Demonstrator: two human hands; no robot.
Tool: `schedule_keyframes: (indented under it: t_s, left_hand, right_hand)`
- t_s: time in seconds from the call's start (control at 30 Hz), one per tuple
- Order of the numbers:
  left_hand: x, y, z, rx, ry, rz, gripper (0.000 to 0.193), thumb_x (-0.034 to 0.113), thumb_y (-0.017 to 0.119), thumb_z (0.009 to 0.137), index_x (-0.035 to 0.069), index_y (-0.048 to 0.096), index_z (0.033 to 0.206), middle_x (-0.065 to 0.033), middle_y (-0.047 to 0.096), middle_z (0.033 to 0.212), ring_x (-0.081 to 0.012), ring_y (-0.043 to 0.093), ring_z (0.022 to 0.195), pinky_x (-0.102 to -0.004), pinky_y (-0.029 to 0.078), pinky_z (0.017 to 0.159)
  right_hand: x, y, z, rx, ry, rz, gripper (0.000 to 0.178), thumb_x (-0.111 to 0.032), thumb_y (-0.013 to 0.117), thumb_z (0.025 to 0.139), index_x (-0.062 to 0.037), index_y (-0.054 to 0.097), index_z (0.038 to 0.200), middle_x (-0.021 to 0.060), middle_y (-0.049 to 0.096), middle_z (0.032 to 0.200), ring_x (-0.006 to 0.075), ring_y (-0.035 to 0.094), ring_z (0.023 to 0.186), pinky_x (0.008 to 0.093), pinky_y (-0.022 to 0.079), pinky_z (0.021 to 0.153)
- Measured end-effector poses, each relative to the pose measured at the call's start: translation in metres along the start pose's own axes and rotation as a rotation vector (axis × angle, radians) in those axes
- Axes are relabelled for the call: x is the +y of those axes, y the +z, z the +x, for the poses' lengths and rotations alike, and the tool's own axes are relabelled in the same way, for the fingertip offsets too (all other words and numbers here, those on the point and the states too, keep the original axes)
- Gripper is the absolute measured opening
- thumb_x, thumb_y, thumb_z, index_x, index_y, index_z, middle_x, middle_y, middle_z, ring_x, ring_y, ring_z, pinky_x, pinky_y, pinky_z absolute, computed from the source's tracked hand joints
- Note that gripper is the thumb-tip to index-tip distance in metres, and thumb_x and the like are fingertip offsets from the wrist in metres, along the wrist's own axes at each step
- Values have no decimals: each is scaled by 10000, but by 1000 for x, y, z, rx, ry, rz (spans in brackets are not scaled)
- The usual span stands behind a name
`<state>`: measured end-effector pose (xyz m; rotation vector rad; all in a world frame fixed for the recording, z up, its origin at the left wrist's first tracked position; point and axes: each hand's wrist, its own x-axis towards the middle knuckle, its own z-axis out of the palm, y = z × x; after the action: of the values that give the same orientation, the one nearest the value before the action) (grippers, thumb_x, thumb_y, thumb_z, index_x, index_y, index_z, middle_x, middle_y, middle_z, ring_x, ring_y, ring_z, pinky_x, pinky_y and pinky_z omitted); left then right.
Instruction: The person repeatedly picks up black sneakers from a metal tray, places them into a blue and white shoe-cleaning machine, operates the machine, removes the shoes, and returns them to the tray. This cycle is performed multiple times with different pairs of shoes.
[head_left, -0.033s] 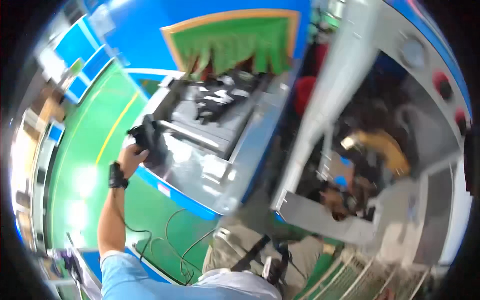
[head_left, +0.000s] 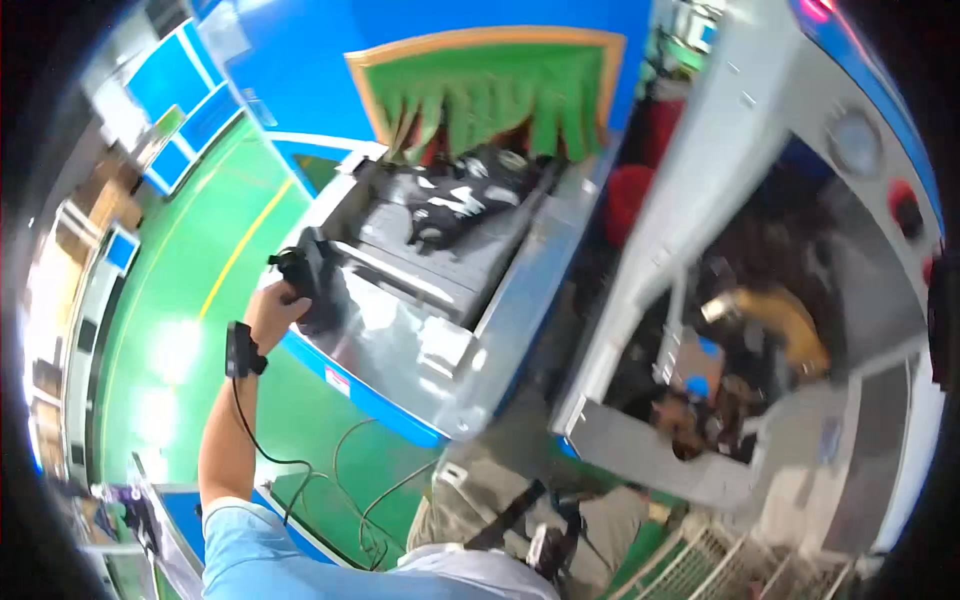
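A black handheld device sits in the left hand, at the near-left corner of a shiny steel surface. The fingers are wrapped tightly around its lower part, and its long axis rises up and slightly right from the fist, toward the surface. A black wrist strap circles that forearm, with a thin cable trailing down to the light blue sleeve. The right hand is out of sight, so its fingers cannot be judged; the left is the only hand near the device. Farther along the surface lies a dark bundle before a green fringed curtain. Below spreads a green floor.
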<state>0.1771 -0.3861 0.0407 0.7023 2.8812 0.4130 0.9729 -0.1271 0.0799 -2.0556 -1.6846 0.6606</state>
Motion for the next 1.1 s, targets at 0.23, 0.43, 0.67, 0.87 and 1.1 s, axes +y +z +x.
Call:
schedule_keyframes:
  t_s: [0.23,0.43,0.67,0.87,1.1]
  left_hand:
    - [113,13,110,354,314,54,290,234,724,901,-3,692,1064,-201,743,1046,-425,704,1025,-512,558,891]
    - [151,147,344,198,99,-259,851,602,830,766,18,664,1363,-282,719,1235,-380,701,1130,-464,545,972]
    - [158,168,372,174,-90,-237,959,464,936,635,-50,599,1371,-252,696,1244,-362,698,1072,-433,569,944]
    - [122,98,302,-209,-159,-1564,372,360,614,967,14,707,1067,-116,760,861,-255,739,681,-376,610,641]
    - [184,103,-39,-562,247,-1643,530,295,707,956,-3,523,1354,-128,688,1202,-265,671,1081,-401,547,957]
  right_hand:
    - [66,126,33,-412,-117,353,316,-228,593,1114,-7,726,1297,79,735,949,215,621,774,380,554,787]
    - [-102,170,0,-917,-57,-345,488,-331,664,1075,-38,618,1463,120,716,1239,233,665,1036,403,555,922]
    - [17,181,-28,-863,-273,-53,565,-300,681,1067,50,562,1494,148,705,1302,247,661,1155,406,543,991]
    - [-37,232,-50,-773,18,129,553,-377,643,1081,17,605,1469,126,753,1228,324,695,1055,436,563,956]
    - [-212,256,-73,-944,-471,1047,1193,-396,836,917,-117,6,1727,243,442,1607,373,507,1423,455,336,1217]
